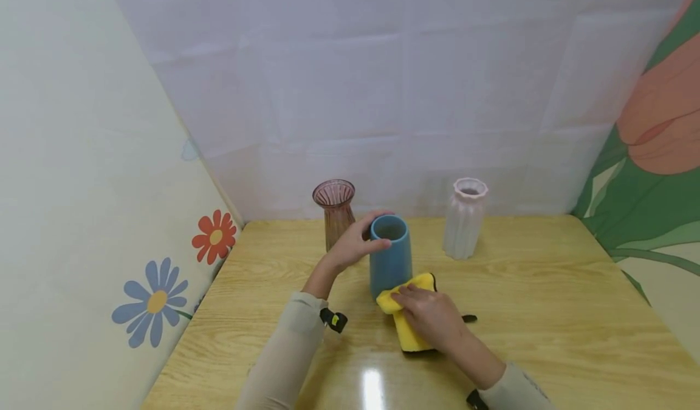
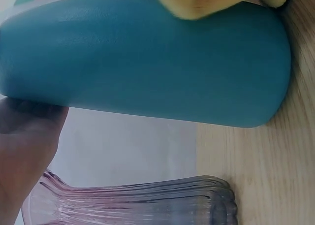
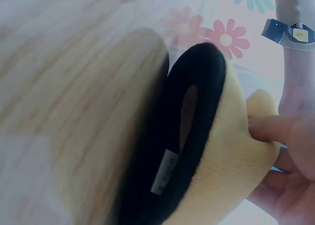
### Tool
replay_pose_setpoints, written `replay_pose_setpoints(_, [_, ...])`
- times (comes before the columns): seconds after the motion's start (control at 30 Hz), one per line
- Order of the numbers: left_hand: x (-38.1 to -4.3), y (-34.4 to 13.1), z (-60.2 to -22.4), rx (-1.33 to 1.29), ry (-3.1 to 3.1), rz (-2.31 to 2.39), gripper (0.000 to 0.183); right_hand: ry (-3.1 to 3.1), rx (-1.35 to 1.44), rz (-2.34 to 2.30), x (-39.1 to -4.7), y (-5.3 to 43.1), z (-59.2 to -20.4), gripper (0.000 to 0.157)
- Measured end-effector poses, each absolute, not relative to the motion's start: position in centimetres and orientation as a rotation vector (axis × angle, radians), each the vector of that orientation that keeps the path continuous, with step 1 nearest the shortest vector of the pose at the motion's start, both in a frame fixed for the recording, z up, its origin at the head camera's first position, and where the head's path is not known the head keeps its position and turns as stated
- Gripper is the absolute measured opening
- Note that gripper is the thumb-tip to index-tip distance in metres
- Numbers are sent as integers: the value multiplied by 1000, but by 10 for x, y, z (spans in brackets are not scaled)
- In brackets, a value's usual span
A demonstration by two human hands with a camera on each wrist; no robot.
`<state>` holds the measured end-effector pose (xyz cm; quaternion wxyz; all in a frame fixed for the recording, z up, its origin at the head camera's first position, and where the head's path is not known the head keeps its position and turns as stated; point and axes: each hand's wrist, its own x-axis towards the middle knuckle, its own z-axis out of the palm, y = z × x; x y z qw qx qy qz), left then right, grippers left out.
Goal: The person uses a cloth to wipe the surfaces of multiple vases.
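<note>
A blue vase [image 1: 391, 267] stands upright on the wooden table. My left hand [image 1: 355, 243] grips it near the rim, thumb at the front and fingers round the far side. In the left wrist view the smooth body of the blue vase [image 2: 147, 62] fills the upper part. My right hand [image 1: 432, 313] holds a yellow cloth [image 1: 412, 331] with dark edging against the vase's lower right side. In the right wrist view, fingers pinch the folded cloth [image 3: 231, 161], whose black border and small white tag [image 3: 165, 172] show.
A pinkish ribbed glass vase [image 1: 335, 200] stands behind and left of my left hand. Further back on the right is a white fluted vase [image 1: 463, 225]. A white sheet [image 1: 350, 94] hangs behind the wooden table [image 1: 547, 313], with flower-patterned walls [image 1: 82, 185] at both sides.
</note>
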<state>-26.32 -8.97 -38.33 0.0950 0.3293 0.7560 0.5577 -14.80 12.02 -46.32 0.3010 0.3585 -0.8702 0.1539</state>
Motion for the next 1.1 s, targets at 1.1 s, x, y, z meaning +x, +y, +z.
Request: replay_pose_setpoints(1.1, [-254, -87, -385, 926, 2452, 1693, 71, -1869, 920, 397, -172, 128, -430, 36])
